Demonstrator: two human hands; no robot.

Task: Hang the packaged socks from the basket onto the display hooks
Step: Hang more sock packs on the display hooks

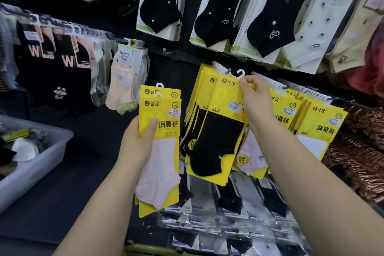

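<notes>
Right hand [256, 100]: pinching the top edge of the black sock pack [218, 143], right up at the rail.
White loop [240, 73]: level with the hook [228, 71] above that pack. On it or off it? Can't tell.
Left hand [137, 141]: clenched round 2 pale sock packs [160, 131], just left of the black sock pack.
Around: yellow packs [323, 129] to its right, dotted black socks [209, 16] above, clear-wrapped packs [228, 216] below.
In the way: the right wrist covers part of a pink pack [252, 160] behind it.
Basket [41, 164]: well to its left, cut off by the frame, contents blurry.
</notes>
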